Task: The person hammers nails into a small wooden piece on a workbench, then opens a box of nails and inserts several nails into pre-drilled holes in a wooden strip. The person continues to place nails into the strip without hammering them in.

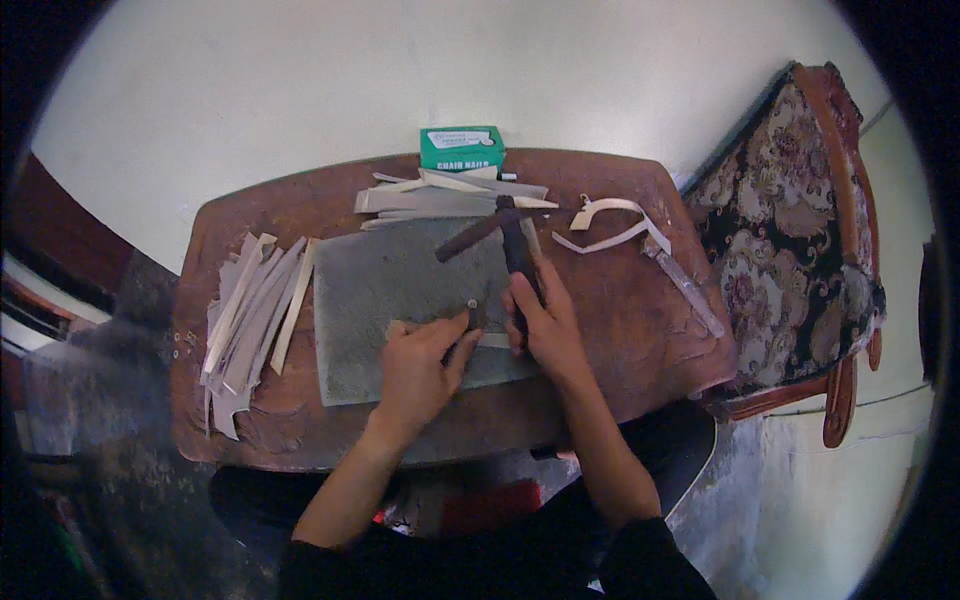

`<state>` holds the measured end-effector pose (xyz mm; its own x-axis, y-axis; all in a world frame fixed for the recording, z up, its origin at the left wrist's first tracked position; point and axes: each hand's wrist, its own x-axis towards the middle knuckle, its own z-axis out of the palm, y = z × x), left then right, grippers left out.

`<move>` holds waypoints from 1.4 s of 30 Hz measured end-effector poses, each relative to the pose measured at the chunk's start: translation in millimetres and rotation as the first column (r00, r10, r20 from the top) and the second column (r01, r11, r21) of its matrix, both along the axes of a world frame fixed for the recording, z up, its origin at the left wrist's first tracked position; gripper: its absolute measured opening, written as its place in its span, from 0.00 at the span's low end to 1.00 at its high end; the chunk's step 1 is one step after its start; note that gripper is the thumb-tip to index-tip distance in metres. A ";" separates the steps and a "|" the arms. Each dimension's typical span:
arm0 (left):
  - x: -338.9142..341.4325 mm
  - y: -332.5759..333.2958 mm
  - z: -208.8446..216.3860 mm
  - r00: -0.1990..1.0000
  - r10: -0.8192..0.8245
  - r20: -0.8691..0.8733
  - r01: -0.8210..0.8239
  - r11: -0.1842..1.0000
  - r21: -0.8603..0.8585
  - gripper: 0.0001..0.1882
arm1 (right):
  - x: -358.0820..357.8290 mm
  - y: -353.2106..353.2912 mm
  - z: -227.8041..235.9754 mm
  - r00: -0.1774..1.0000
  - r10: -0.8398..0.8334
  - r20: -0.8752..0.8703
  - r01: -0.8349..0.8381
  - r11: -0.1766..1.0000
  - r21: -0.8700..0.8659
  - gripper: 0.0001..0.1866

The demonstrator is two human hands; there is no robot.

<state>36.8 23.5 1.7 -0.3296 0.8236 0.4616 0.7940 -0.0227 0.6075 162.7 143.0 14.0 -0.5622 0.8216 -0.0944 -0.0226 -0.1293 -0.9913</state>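
Over a dark grey flat slab (355, 300) on the table, my left hand (418, 362) pinches a short dark metal punch (474, 317) with a light top end. The punch stands upright on or beside a narrow pale strip (494, 341), part of which lies hidden under my fingers. My right hand (548, 322) is wrapped round the dark handle of a hammer (516, 250). The hammer's long, narrow head is raised beyond the punch and apart from it.
Loose grey and cream strips (255, 320) are heaped at the table's left. More strips (440, 198) lie behind the slab, near a green box (461, 148). A curled pale strip (620, 207) lies at the right. A flower-patterned chair (775, 230) stands beside the brown wooden table (640, 340).
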 end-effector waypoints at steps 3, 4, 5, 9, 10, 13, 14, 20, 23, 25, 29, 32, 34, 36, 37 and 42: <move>-0.6 0.8 -0.7 1.000 -0.008 0.003 0.008 0.999 0.033 0.10 | 12.7 -0.6 13.2 0.998 0.004 0.070 -0.010 0.997 0.079 0.21; -0.6 -0.6 0.2 1.000 -0.006 0.000 0.006 1.000 0.012 0.10 | 17.5 -2.8 21.0 0.993 -0.006 0.114 -0.008 0.993 0.116 0.20; -1.4 -1.0 1.4 1.000 -0.004 -0.003 0.004 1.000 -0.010 0.10 | 21.4 -4.3 29.4 0.987 -0.019 0.157 -0.006 0.988 0.154 0.20; -1.1 0.7 -2.3 0.999 -0.027 0.020 0.026 1.000 0.015 0.10 | 40.8 -10.2 63.4 0.966 -0.137 0.218 -0.024 0.794 0.607 0.20; -1.5 -0.2 -4.0 1.000 -0.023 0.007 0.022 0.999 0.037 0.10 | 45.9 -12.3 74.9 0.960 -0.132 0.248 -0.070 0.742 0.666 0.20; -0.5 -1.2 -1.5 1.000 -0.019 0.012 0.018 0.999 0.050 0.10 | 52.8 -27.4 98.6 0.942 -0.138 0.306 -0.128 0.695 0.708 0.20; -0.1 -1.3 0.1 1.000 -0.019 0.020 0.018 0.999 0.045 0.10 | 54.2 -31.3 102.7 0.937 -0.141 0.319 -0.134 0.699 0.702 0.20; 1.0 -1.2 2.5 1.000 -0.012 0.001 0.012 0.999 0.046 0.10 | 56.9 -41.2 119.1 0.912 -0.149 0.382 -0.234 0.575 0.784 0.22; -0.3 -2.1 2.5 0.999 -0.029 0.014 0.029 0.999 -0.020 0.11 | 57.1 -41.9 119.5 0.925 -0.137 0.355 -0.220 0.570 0.791 0.22; -0.7 -2.5 3.2 0.999 -0.031 0.013 0.032 0.998 -0.052 0.11 | 57.3 -39.7 121.6 0.889 -0.126 0.440 -0.293 0.582 0.759 0.22; -0.8 -3.1 -0.8 1.000 -0.021 -0.002 0.021 1.000 0.001 0.11 | 57.1 -40.0 119.8 0.917 -0.132 0.377 -0.248 0.551 0.797 0.22; 0.7 0.0 -1.8 1.000 -0.030 0.008 0.030 0.999 0.022 0.11 | 56.3 -41.5 115.5 0.931 -0.161 0.328 -0.188 0.559 0.808 0.23; 0.4 -0.6 -0.4 1.000 -0.029 0.008 0.029 1.000 0.006 0.11 | 54.0 -40.1 114.8 0.901 -0.131 0.414 -0.261 0.597 0.759 0.23; 0.1 -1.3 0.3 1.000 -0.030 0.004 0.030 0.999 0.011 0.11 | 54.2 -40.3 115.8 0.895 -0.130 0.426 -0.273 0.595 0.756 0.22; 0.0 -1.4 0.3 0.999 -0.032 0.002 0.032 0.999 0.024 0.11 | 55.8 -41.0 118.3 0.906 -0.144 0.397 -0.250 0.576 0.779 0.22; -0.7 -0.8 0.4 0.999 -0.037 -0.001 0.037 0.999 -0.006 0.11 | 54.3 -41.6 116.2 0.922 -0.152 0.357 -0.199 0.604 0.772 0.22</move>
